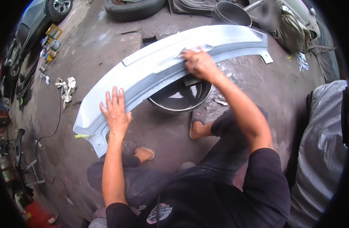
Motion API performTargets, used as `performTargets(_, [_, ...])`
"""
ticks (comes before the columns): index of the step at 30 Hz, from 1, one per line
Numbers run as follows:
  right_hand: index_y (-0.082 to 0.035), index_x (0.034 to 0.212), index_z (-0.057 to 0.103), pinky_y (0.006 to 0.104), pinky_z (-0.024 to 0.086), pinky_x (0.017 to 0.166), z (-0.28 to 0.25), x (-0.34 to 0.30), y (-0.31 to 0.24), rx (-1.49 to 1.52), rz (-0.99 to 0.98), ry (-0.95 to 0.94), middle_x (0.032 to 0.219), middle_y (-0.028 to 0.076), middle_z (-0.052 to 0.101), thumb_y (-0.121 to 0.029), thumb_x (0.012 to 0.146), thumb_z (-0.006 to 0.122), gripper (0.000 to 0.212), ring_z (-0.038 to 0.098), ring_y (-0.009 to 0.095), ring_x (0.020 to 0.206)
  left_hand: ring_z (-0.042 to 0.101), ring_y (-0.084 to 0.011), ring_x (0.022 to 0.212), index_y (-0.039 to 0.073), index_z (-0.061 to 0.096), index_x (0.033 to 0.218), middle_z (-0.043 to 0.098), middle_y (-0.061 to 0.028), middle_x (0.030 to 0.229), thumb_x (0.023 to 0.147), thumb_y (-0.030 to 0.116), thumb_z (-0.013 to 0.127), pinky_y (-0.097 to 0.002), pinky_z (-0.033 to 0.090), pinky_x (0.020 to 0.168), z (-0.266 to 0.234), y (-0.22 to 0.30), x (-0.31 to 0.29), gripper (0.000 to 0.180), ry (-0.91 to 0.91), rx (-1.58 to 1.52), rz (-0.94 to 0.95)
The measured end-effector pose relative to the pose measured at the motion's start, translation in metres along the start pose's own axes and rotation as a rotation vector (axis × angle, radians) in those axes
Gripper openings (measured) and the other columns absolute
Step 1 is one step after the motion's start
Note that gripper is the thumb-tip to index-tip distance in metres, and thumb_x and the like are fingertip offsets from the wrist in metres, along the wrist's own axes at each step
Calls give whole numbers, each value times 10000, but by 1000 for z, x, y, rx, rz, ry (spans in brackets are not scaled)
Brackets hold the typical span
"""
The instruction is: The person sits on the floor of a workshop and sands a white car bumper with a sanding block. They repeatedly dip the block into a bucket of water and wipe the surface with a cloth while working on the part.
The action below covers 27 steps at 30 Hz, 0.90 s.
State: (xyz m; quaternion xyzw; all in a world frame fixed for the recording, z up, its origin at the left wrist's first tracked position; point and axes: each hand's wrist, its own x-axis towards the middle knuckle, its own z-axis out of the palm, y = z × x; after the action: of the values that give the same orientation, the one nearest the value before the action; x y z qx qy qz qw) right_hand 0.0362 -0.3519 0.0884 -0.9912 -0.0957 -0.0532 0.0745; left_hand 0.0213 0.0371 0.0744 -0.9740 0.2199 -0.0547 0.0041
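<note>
A long, curved, pale grey car body panel (144,64) lies across in front of me, with a recess along its middle and a bracket-like tab at each end. My left hand (116,110) rests on its left part, fingers stretched out and spread flat. On the panel's right half, by the recess, my right hand (199,64) is closed, its fingertips pressed to the surface. A small greyish piece shows at those fingertips, too hidden to name. Beneath the panel's near edge stands a round black basin (174,111) with dark, reflecting liquid, partly covered by the panel.
A tyre (134,11) and a dark bucket (232,15) stand beyond the panel. Cans (51,45) and crumpled paper (67,89) lie on the floor at left, near a thin hose (56,121). A silver-grey cover (320,152) drapes something at right. A car (39,15) is parked far left.
</note>
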Motion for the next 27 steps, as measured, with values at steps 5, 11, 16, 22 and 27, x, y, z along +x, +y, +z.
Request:
performTargets(5, [-40, 1189, 716, 420, 566, 840, -41, -20, 86, 328, 182, 369, 1014, 239, 733, -132, 978, 516, 304, 728, 347, 884, 273, -405, 1515, 219, 339, 1587, 278, -104, 1659, 649, 141, 905, -709, 259, 1155, -2, 4, -5, 1098, 1, -33, -16])
performTargets(11, [23, 1432, 534, 441, 490, 1089, 14, -48, 106, -121, 143, 607, 1419, 239, 597, -84, 957, 536, 488, 614, 392, 1268, 299, -417, 1501, 307, 336, 1596, 292, -99, 1649, 644, 50, 855, -722, 259, 1153, 0, 12, 2, 1115, 40, 22, 23])
performTargets(16, [30, 1580, 309, 530, 245, 1258, 53, -67, 125, -113, 482, 415, 1679, 236, 236, -60, 965, 463, 641, 245, 400, 1555, 351, -366, 1486, 298, 360, 1592, 368, -71, 1618, 627, -2, 819, -679, 301, 1132, 8, 11, 10, 1110, 83, 11, 59])
performTargets(22, [105, 1443, 466, 596, 291, 1202, 77, -50, -70, 70, 171, 441, 1524, 340, 439, 20, 862, 501, 588, 385, 494, 1460, 389, -336, 1468, 247, 381, 1585, 419, -73, 1587, 643, -32, 751, -652, 295, 1135, -3, 14, 8, 1050, 79, -8, 56])
performTargets(27, [8, 1461, 496, 566, 387, 1140, 58, -61, 36, -118, 315, 534, 1490, 249, 534, 0, 902, 512, 559, 492, 409, 1409, 400, -323, 1463, 201, 415, 1563, 456, -78, 1557, 609, -59, 706, -643, 288, 1137, -5, 1, -3, 1031, 123, -5, 73])
